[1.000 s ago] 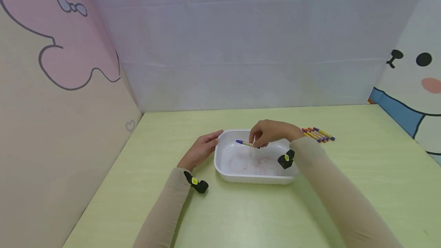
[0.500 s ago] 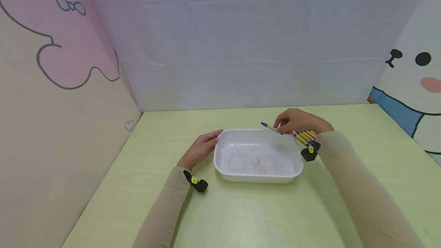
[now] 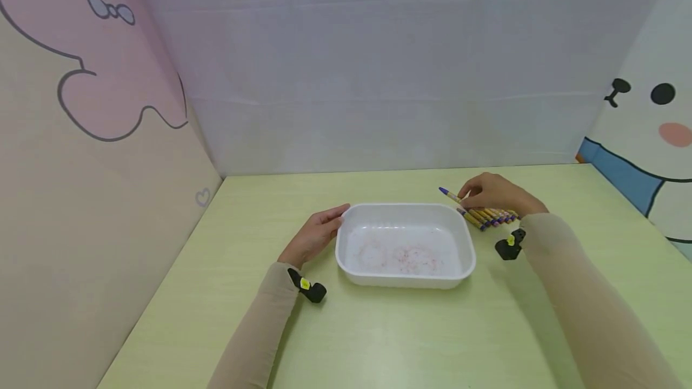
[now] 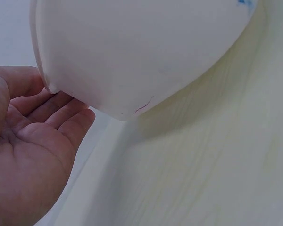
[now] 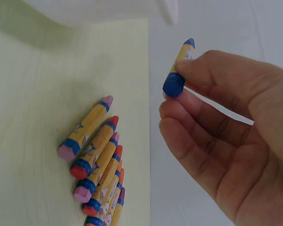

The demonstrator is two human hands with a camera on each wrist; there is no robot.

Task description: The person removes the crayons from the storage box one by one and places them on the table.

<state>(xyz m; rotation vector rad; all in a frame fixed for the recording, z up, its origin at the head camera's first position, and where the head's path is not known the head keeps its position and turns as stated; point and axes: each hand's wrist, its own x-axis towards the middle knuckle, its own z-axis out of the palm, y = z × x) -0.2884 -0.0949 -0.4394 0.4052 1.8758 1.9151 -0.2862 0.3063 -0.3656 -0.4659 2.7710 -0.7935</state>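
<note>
A white plastic tray (image 3: pixel 405 279) stands on the table, with faint reddish smudges on its bottom. My left hand (image 3: pixel 315 234) holds its left end, the thumb at the rim and the fingers reaching to the far corner; the tray hides some fingertips in the left wrist view. Beyond the tray's right end, my right hand (image 3: pixel 496 192) pinches a blue crayon (image 5: pixel 185 54) between thumb and fingers, above the table. Under that hand lies a slanted row of crayons (image 5: pixel 95 146) with yellow wrappers and blue bands; pink, red, orange and purple tips show.
The pale yellow-green table (image 3: pixel 400 341) extends around the tray. A white sheet (image 3: pixel 346 77) hangs along its back edge. Printed panels stand at the left (image 3: pixel 108 197) and right (image 3: pixel 643 125). Each wrist carries a small black camera (image 3: pixel 312 290).
My right hand has moved right with the blue crayon, from over the tray to above the crayon row. My left hand has stayed at the tray.
</note>
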